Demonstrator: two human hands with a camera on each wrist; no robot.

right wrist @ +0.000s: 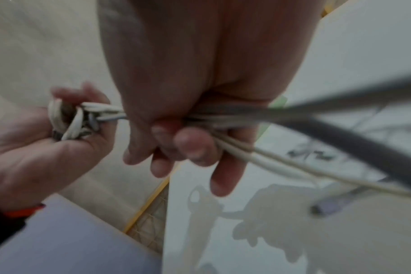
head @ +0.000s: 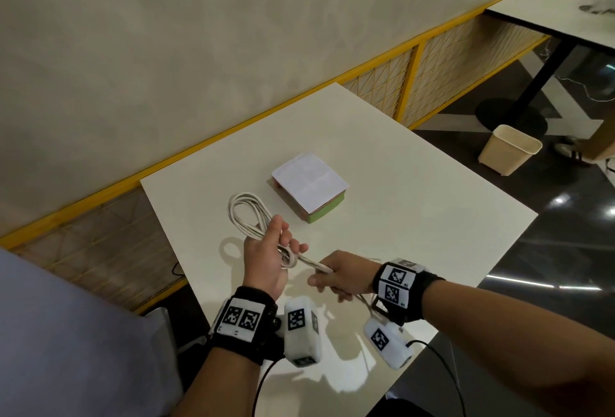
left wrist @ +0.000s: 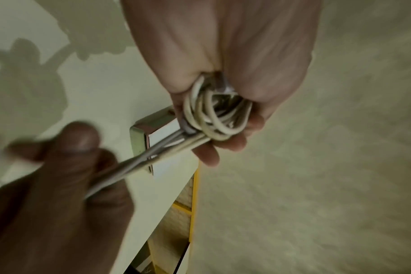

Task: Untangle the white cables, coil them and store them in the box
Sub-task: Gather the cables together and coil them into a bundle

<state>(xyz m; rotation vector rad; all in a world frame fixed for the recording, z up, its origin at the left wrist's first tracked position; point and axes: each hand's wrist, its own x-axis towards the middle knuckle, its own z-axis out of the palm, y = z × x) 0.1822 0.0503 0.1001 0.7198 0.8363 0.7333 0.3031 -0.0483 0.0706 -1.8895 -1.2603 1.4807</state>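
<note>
The left hand (head: 266,258) sits just below the middle of the head view, fingers curled round a coil of white cables (head: 248,218) whose loops stick out toward the upper left, while the right hand (head: 339,275) beside it grips the strands running between them; the box (head: 311,190) (closed, white-topped) lies on the table (head: 416,200) just above. In the left wrist view the coil fills the curled fingers (left wrist: 232,142) at centre. The right wrist view (blurred) shows the strands clenched mid-frame and trailing out to the right edge.

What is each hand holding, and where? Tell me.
Left hand grips the white cables at the coil's gathered end; right hand grips the loose strands trailing from it.
</note>
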